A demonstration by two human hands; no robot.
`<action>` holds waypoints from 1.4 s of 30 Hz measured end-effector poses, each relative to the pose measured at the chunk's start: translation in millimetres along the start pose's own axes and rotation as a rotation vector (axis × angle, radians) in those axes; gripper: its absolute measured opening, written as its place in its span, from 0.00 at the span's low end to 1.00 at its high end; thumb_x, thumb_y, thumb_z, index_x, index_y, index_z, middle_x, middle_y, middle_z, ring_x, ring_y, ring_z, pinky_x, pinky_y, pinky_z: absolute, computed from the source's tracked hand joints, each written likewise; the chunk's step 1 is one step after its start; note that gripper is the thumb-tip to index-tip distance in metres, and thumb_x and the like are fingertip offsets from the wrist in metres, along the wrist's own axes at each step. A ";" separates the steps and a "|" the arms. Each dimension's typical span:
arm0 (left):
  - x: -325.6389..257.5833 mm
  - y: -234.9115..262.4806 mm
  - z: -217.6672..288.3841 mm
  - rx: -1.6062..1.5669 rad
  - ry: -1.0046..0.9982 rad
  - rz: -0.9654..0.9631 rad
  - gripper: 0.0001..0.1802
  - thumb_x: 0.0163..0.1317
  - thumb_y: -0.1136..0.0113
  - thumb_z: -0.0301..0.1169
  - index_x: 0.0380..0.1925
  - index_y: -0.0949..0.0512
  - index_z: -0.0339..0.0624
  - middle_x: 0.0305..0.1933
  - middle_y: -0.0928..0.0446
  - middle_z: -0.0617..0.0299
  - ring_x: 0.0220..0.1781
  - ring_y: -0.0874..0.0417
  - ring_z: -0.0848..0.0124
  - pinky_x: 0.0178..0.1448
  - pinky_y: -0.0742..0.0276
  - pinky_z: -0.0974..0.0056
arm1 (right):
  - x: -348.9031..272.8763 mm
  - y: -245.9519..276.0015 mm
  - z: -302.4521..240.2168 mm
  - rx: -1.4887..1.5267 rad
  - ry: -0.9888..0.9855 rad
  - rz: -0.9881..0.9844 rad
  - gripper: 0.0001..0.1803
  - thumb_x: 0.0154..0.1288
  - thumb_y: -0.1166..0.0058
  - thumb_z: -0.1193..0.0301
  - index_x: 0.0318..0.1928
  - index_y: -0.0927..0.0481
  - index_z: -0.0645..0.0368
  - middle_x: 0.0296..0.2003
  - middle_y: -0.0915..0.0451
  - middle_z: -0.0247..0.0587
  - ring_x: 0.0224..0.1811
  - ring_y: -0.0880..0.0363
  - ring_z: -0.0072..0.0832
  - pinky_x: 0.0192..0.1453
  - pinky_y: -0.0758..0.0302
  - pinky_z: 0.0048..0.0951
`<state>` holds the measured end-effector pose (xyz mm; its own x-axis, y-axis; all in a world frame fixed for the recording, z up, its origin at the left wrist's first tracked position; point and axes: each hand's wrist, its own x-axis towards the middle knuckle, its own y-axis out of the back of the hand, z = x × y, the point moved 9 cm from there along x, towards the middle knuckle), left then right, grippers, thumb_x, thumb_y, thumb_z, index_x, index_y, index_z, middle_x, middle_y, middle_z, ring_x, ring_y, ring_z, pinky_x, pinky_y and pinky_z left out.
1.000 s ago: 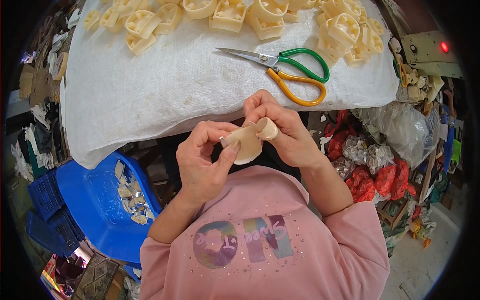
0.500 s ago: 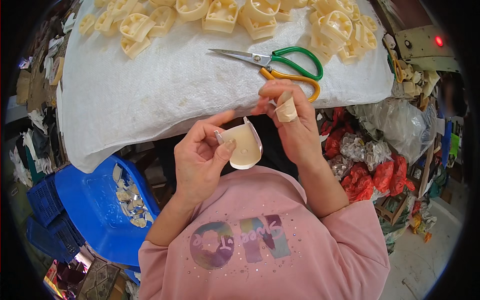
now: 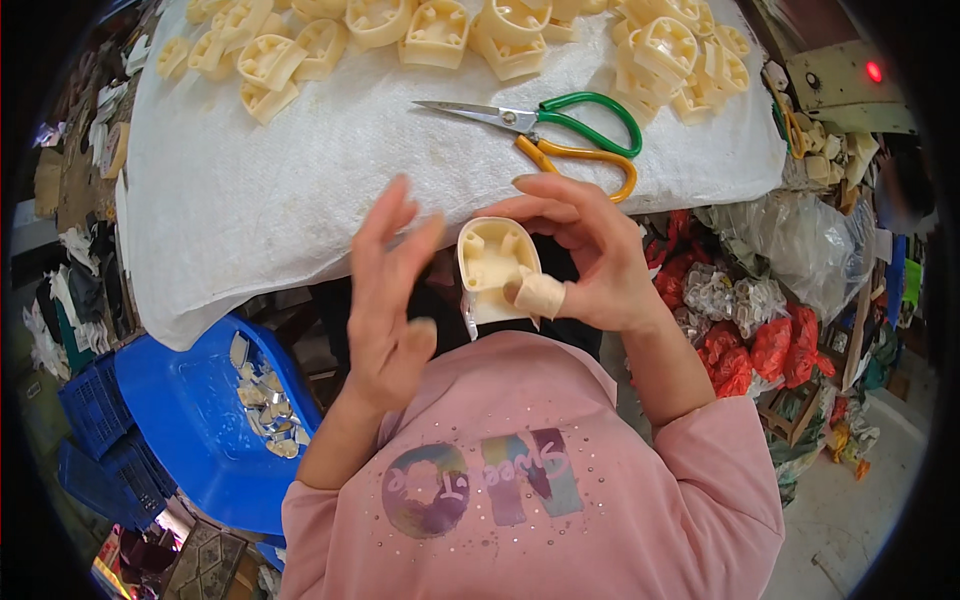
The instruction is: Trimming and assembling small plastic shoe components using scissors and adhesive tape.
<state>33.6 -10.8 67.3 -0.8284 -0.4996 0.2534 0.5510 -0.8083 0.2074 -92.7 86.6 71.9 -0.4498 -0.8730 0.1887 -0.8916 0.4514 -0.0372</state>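
Note:
A cream plastic part (image 3: pixel 498 262) with a rounded top and small posts inside is gripped by my right hand (image 3: pixel 590 260), whose thumb is wrapped in a beige band. The part's hollow side shows, and a silvery edge runs down its lower left. My left hand (image 3: pixel 385 300) is raised just left of the part, fingers apart, slightly smeared by motion and apart from it. Scissors (image 3: pixel 540 130) with one green and one orange handle lie on the white woven cloth (image 3: pixel 300 190) beyond my hands.
Several similar cream parts (image 3: pixel 435 32) are piled along the cloth's far side. On the left stands a blue basin (image 3: pixel 190 400) with cream and silvery pieces (image 3: pixel 268 395) in it, beside blue baskets (image 3: pixel 95 400). Red plastic bags (image 3: pixel 770 350) and clear plastic (image 3: pixel 790 245) lie to the right.
The plastic part has passed from my left hand to my right and been turned, so its hollow inside shows. My left hand has let go and opened upward.

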 end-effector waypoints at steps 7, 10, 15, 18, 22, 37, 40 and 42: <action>-12.4 -54.5 -19.3 -1.067 0.556 -0.158 0.37 0.64 0.58 0.42 0.69 0.56 0.38 0.57 0.34 0.49 0.54 0.26 0.64 0.56 0.28 0.61 | -5.9 -23.3 -10.1 -0.266 0.251 -0.014 0.35 0.41 0.30 0.72 0.54 0.28 0.60 0.39 0.22 0.41 0.37 0.24 0.31 0.37 0.25 0.26; -17.8 -52.3 -30.0 -0.959 0.502 -0.029 0.34 0.64 0.57 0.43 0.65 0.50 0.39 0.52 0.31 0.51 0.48 0.24 0.66 0.48 0.23 0.61 | -6.9 -29.3 -8.3 -0.290 0.233 -0.058 0.42 0.42 0.28 0.72 0.59 0.34 0.59 0.45 0.22 0.46 0.44 0.23 0.34 0.45 0.26 0.30; -18.2 -41.2 -32.9 -0.772 0.469 0.040 0.30 0.64 0.56 0.45 0.61 0.44 0.41 0.53 0.32 0.52 0.47 0.25 0.67 0.46 0.23 0.61 | -7.4 -36.2 3.4 -0.207 0.196 -0.090 0.50 0.41 0.26 0.73 0.64 0.41 0.58 0.48 0.22 0.53 0.48 0.23 0.37 0.54 0.28 0.35; -13.1 -44.2 -30.4 -1.118 0.530 0.036 0.31 0.66 0.52 0.44 0.62 0.45 0.38 0.43 0.27 0.54 0.41 0.22 0.70 0.43 0.23 0.66 | -5.6 -31.9 -0.6 -0.136 0.259 -0.017 0.39 0.42 0.30 0.72 0.59 0.32 0.55 0.47 0.21 0.37 0.42 0.24 0.31 0.37 0.25 0.26; -16.1 -43.8 -32.5 -1.012 0.560 0.001 0.30 0.66 0.52 0.48 0.60 0.40 0.41 0.44 0.28 0.55 0.41 0.23 0.69 0.41 0.23 0.65 | -7.9 -35.7 1.1 -0.130 0.277 -0.062 0.37 0.42 0.30 0.73 0.57 0.30 0.56 0.47 0.21 0.37 0.42 0.26 0.31 0.38 0.26 0.26; -12.8 -55.1 -25.8 -0.888 0.535 0.027 0.50 0.56 0.69 0.73 0.68 0.54 0.48 0.41 0.30 0.52 0.31 0.24 0.68 0.28 0.24 0.66 | 4.3 -41.9 50.1 0.410 -0.561 -0.114 0.16 0.67 0.50 0.59 0.38 0.24 0.60 0.37 0.22 0.37 0.35 0.25 0.21 0.41 0.26 0.22; -13.1 -54.5 -21.7 -0.937 0.415 -0.003 0.44 0.65 0.58 0.60 0.66 0.52 0.36 0.58 0.38 0.55 0.55 0.31 0.72 0.53 0.30 0.70 | 7.4 -53.7 46.5 0.488 -0.365 -0.305 0.06 0.62 0.49 0.70 0.33 0.26 0.59 0.48 0.28 0.42 0.37 0.22 0.23 0.26 0.20 0.22; -14.1 -52.5 -24.2 -0.848 0.420 -0.002 0.43 0.64 0.58 0.61 0.65 0.51 0.40 0.53 0.35 0.54 0.46 0.27 0.70 0.44 0.26 0.68 | 7.1 -51.3 38.8 0.418 -0.253 -0.228 0.06 0.62 0.47 0.70 0.32 0.24 0.59 0.42 0.26 0.38 0.38 0.24 0.23 0.36 0.25 0.24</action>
<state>13.9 31.1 30.0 -0.8888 -0.4359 -0.1418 0.4294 -0.6836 -0.5902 -52.2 50.1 37.0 -0.1954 -0.9807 -0.0024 -0.8897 0.1783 -0.4203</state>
